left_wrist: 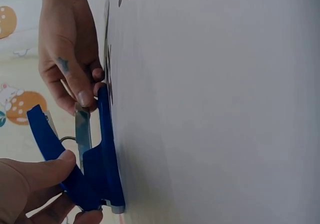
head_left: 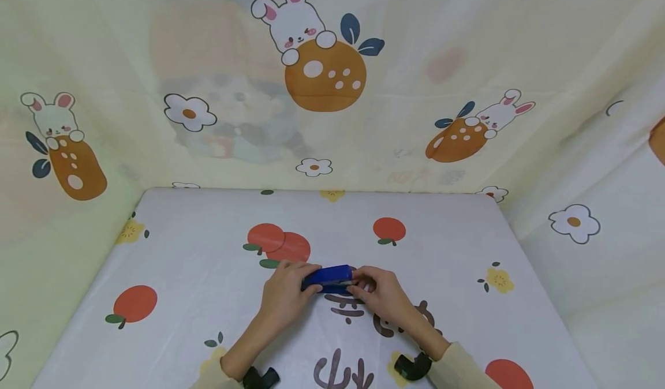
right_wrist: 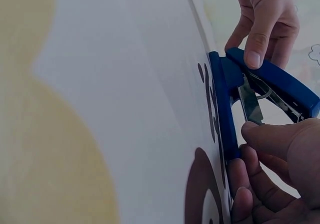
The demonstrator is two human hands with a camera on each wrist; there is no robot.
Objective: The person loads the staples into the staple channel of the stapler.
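text: dark brush-like characters on tablecloth [head_left: 208, 245] | mostly hidden by hands, possibly Chinese | unreadable | stapler [head_left: 328, 278]: no label seen

Blue stapler [head_left: 328, 278], fruit-printed white tablecloth [head_left: 208, 273]

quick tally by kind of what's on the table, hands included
stapler: 1, blue, lid swung open
hands: 2, left hand and right hand, both gripping the stapler
wrist cameras: 2, one black mount at each wrist, left and right
tablecloth: 1, white with fruit prints
total: 6
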